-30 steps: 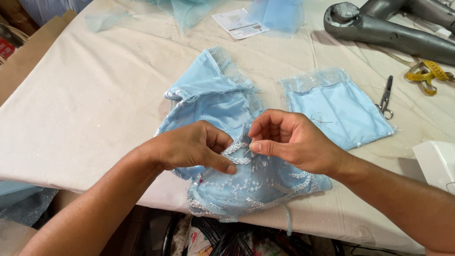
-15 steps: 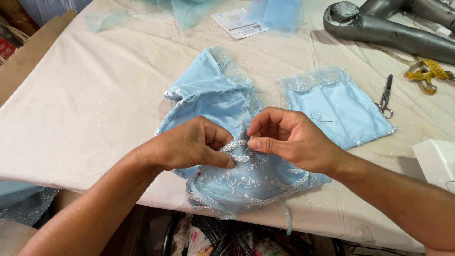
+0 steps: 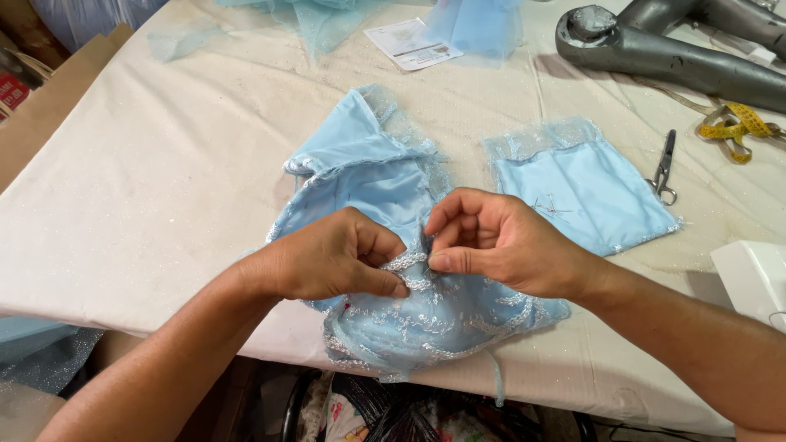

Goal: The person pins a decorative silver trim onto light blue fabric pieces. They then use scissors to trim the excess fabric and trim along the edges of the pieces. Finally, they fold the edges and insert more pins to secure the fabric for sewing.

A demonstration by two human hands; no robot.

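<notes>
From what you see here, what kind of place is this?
Probably a sewing or dressmaking workroom. Both hands pinch a light blue lace-trimmed garment piece on a cloth-covered table, with small scissors and a yellow measuring tape nearby.

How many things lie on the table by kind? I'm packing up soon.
Light blue fabric pieces: 2, a lace-trimmed piece under both hands and a flat piece
Scissors: 1
Yellow tape measure: 1
Printed card: 1
Total: 5

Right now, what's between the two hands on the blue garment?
Head view: a silver sequin trim on the blue garment, pinched by left hand and right hand.
</notes>
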